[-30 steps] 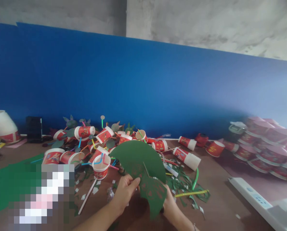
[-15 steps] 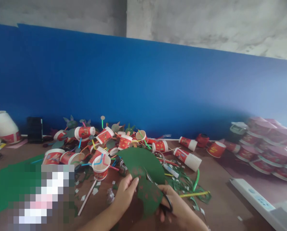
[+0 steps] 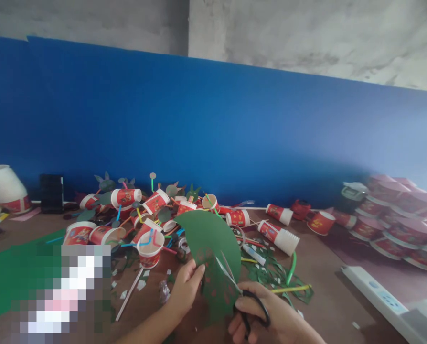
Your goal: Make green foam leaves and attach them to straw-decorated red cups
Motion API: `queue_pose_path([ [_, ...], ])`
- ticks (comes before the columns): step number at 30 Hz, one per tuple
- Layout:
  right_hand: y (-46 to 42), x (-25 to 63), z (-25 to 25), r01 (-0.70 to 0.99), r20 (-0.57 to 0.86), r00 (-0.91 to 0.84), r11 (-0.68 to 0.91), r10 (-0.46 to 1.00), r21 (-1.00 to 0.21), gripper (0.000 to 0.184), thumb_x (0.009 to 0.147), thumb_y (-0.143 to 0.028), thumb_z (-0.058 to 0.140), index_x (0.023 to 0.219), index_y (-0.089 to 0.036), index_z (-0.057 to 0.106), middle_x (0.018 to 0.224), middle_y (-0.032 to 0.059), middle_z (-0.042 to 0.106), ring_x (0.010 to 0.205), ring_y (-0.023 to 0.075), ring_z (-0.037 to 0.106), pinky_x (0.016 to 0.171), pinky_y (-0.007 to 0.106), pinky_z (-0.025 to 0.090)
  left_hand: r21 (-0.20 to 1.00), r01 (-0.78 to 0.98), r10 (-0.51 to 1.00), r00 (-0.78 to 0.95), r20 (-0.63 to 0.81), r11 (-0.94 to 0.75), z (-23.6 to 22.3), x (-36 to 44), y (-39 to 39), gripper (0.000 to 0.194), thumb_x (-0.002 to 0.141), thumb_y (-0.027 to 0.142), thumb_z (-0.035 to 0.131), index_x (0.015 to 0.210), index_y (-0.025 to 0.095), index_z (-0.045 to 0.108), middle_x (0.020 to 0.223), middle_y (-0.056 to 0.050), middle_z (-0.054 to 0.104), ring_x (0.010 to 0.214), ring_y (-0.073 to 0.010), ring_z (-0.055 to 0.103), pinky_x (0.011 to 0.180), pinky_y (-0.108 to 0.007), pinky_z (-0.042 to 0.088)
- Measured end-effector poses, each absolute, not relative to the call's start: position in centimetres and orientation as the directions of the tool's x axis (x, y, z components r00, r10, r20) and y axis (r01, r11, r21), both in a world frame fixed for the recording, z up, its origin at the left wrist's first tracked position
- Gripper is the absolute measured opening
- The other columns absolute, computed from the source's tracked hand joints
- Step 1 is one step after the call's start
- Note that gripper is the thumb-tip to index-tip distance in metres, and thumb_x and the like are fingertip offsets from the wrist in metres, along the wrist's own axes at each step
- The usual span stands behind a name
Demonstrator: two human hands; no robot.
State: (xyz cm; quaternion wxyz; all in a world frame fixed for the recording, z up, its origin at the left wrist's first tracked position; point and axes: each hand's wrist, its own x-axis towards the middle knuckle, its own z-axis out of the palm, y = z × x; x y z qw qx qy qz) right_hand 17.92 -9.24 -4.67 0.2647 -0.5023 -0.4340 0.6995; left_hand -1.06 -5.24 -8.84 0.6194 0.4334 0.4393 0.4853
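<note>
A curved sheet of green paper [image 3: 208,231] hangs over the brown table, gripped along its left edge by my left hand [image 3: 186,289], thumb on top. In my right hand [image 3: 263,310] is a pair of scissors [image 3: 231,277] with black handles, fingers through the loops. The blades are spread apart and lie across the lower right part of the paper. Reddish marks show on the sheet near the blades. Behind the paper sits a heap of red-and-white paper cups [image 3: 151,248] with bent coloured straws.
Green paper scraps [image 3: 271,274] and a glue tube [image 3: 254,254] lie right of the sheet. A white power strip [image 3: 376,296] is at the right, below stacked pink-topped cups [image 3: 407,220]. A large green sheet [image 3: 20,272] lies left. A blue partition [image 3: 199,124] stands behind.
The scissors have drawn back toward the right and their blades have opened wider. The green paper has turned and its right side has moved in. My left hand stays almost in place.
</note>
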Motion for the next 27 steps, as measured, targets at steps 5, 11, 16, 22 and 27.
queue_pose_path([
  [5, -7.1, 18.1, -4.8, 0.184, -0.38, -0.462, -0.332, 0.802, -0.925, 0.038, 0.071, -0.048, 0.068, 0.084, -0.013, 0.065, 0.063, 0.0037, 0.066, 0.052, 0.0125, 0.061, 0.043, 0.016, 0.043, 0.868, -0.397, 0.931, 0.32, -0.174, 0.299, -7.8, -0.7, -5.6, 0.033, 0.064, 0.045, 0.072, 0.076, 0.016, 0.062, 0.06, 0.002, 0.058, 0.055, -0.0125, 0.051, 0.056, -0.024, 0.042],
  [11, -5.7, 16.5, -5.1, 0.149, -0.277, -0.408, -0.236, 0.87, -0.96, 0.033, 0.068, -0.045, 0.07, 0.07, -0.013, 0.067, 0.054, -0.0027, 0.053, 0.046, 0.006, 0.042, 0.041, 0.015, 0.029, 0.845, -0.415, 0.898, 0.411, -0.158, 0.338, -7.5, -0.6, -5.7, 0.037, 0.061, 0.047, 0.073, 0.073, 0.015, 0.061, 0.06, 0.001, 0.06, 0.048, -0.0127, 0.052, 0.051, -0.025, 0.042],
  [16, -5.6, 16.6, -5.7, 0.168, -0.268, -0.381, -0.219, 0.885, -0.961, 0.036, 0.067, -0.047, 0.071, 0.069, -0.012, 0.064, 0.051, -0.0049, 0.049, 0.042, 0.0044, 0.036, 0.04, 0.016, 0.026, 0.864, -0.373, 0.9, 0.395, -0.183, 0.339, -7.4, -0.9, -5.6, 0.039, 0.061, 0.049, 0.072, 0.075, 0.014, 0.063, 0.056, 0.002, 0.058, 0.05, -0.0135, 0.053, 0.053, -0.026, 0.043],
  [22, -5.5, 17.0, -6.3, 0.215, -0.247, -0.38, -0.174, 0.891, -0.961, 0.036, 0.069, -0.049, 0.068, 0.072, -0.013, 0.062, 0.047, -0.0056, 0.048, 0.037, 0.0052, 0.039, 0.037, 0.016, 0.028, 0.847, -0.395, 0.899, 0.393, -0.196, 0.357, -7.6, -1.1, -5.5, 0.037, 0.061, 0.047, 0.074, 0.075, 0.014, 0.063, 0.061, 0.0, 0.06, 0.054, -0.0129, 0.053, 0.056, -0.025, 0.043],
  [27, -5.8, 17.1, -6.3, 0.248, -0.244, -0.358, -0.161, 0.901, -0.955, 0.034, 0.074, -0.046, 0.062, 0.076, -0.012, 0.063, 0.04, -0.0079, 0.042, 0.031, 0.0034, 0.032, 0.032, 0.015, 0.02, 0.876, -0.364, 0.934, 0.283, -0.219, 0.316, -8.8, -1.4, -5.4, 0.037, 0.065, 0.05, 0.07, 0.074, 0.015, 0.062, 0.06, 0.001, 0.057, 0.054, -0.0128, 0.051, 0.052, -0.023, 0.04],
])
